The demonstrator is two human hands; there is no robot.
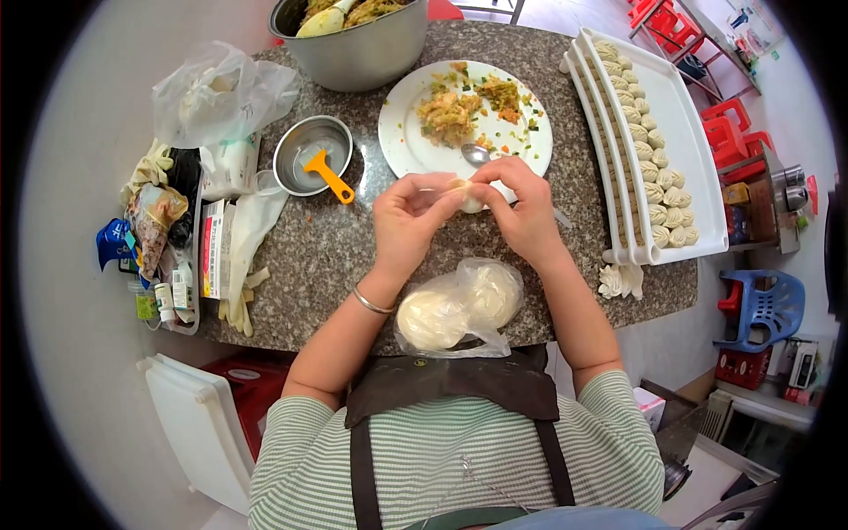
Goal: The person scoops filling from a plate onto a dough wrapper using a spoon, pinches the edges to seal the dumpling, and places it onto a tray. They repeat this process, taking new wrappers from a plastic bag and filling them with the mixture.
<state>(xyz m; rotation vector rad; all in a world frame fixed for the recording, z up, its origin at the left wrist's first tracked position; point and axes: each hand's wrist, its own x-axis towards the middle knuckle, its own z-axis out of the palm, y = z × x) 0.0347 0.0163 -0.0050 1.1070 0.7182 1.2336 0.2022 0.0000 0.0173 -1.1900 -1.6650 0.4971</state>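
Observation:
Between my two hands, over the near rim of a white plate (393,150), is a small pale dough bun (471,203). My left hand (409,212) pinches its left side, thumb and fingers closed at the top edge. From the right, my right hand (519,205) pinches the same edge. The fingers cover much of the bun. On the plate lie heaps of chopped filling (449,119) and a metal spoon (475,154). Nearer my body, two lumps of dough (433,318) rest in a clear plastic bag (481,340).
At right stand stacked white trays (707,203) holding rows of pleated buns (658,177). A metal bowl (287,150) with an orange-handled scraper (331,177) sits left of the plate. Behind is a large pot (371,53) of filling. Bags, gloves and a box (215,247) crowd the left edge.

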